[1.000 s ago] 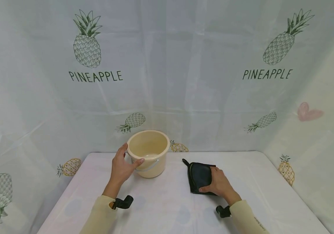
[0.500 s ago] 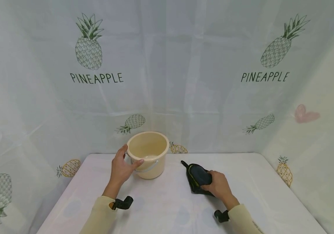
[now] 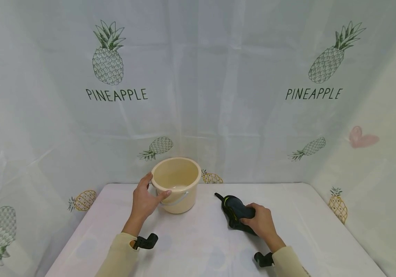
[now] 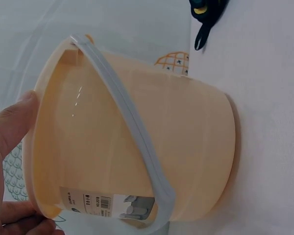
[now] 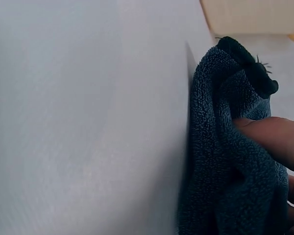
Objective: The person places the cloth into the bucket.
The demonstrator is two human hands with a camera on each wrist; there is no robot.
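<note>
A cream plastic bucket (image 3: pixel 184 200) stands upright on the table, its grey handle (image 4: pixel 132 117) hanging down against the side. My left hand (image 3: pixel 144 200) holds the bucket by its left rim, thumb at the front and fingers further round. In the left wrist view a printed label (image 4: pixel 88 201) shows on the bucket wall. To the right, my right hand (image 3: pixel 263 223) pinches the right part of a dark towel (image 3: pixel 237 207) that has a black edge and a small loop. In the right wrist view the towel's terry pile (image 5: pixel 215 156) is bunched up under the thumb.
The table (image 3: pixel 198 246) has a pale cloth cover. A pineapple-print curtain (image 3: pixel 198 96) hangs behind it and along both sides. Each wrist carries a small black camera, such as the left camera (image 3: pixel 147 241).
The towel lay flat a second ago; its right part is now gathered and folded up in my right hand. The left hand and bucket stay in place.
</note>
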